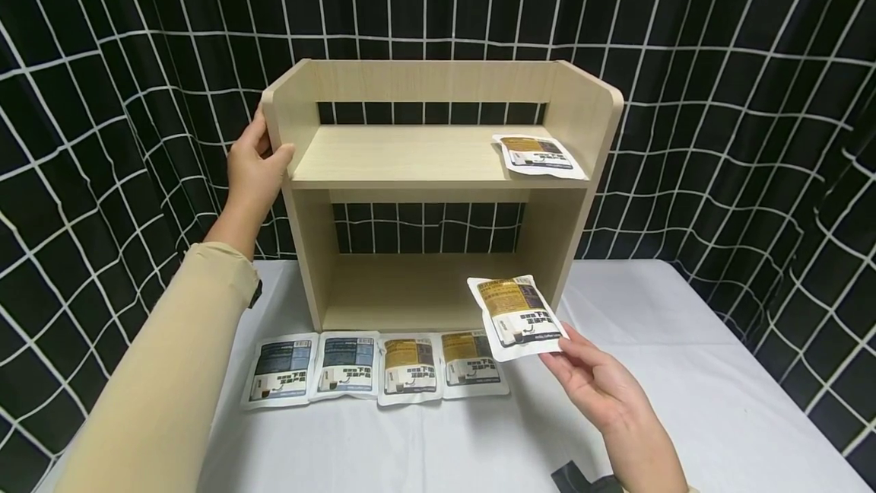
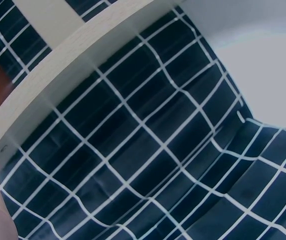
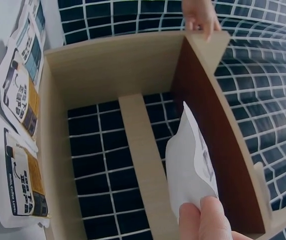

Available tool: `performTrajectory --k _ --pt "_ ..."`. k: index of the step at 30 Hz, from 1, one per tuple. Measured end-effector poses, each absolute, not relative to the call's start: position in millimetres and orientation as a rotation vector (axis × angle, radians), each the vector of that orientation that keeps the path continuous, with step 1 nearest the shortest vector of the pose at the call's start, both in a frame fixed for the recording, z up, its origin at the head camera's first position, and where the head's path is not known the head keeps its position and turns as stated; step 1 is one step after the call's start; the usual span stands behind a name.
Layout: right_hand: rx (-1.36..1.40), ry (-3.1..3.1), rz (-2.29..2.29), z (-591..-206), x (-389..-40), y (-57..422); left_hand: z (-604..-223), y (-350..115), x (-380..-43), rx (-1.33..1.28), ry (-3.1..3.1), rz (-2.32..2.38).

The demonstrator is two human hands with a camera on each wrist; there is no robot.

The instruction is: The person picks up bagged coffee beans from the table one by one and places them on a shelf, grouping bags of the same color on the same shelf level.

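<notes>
My right hand (image 1: 605, 390) pinches the lower right corner of a white coffee pouch (image 1: 518, 318) with a gold and brown label. The pouch is held tilted in front of the shelf's lower opening; in the right wrist view its plain white back (image 3: 185, 162) faces the camera. My left hand (image 1: 255, 170) grips the left side panel of the pale wooden shelf (image 1: 438, 185), thumb on the front edge, the other fingers partly hidden behind it. Another gold-labelled pouch (image 1: 538, 156) lies on the upper board at the right, slightly over its front edge.
Side by side on the white table (image 1: 411, 447), before the shelf, lie two blue-labelled pouches (image 1: 280, 371) and two gold-labelled pouches (image 1: 409, 370). The right one is partly behind the held pouch. Black cloth (image 1: 725, 97) with a white grid hangs behind and at both sides.
</notes>
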State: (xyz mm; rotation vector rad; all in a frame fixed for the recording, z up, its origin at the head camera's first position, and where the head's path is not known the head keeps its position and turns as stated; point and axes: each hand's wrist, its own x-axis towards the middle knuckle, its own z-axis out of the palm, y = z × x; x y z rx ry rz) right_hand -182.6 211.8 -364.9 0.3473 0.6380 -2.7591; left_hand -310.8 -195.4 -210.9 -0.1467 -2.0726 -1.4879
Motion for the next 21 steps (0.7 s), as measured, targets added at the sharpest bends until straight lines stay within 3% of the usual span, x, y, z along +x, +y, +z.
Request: performTrajectory --k 21 --pt "0.255 0.583 -2.772 -351 -182 212 -212 -197 -313 -0.165 -2.073 -1.471"
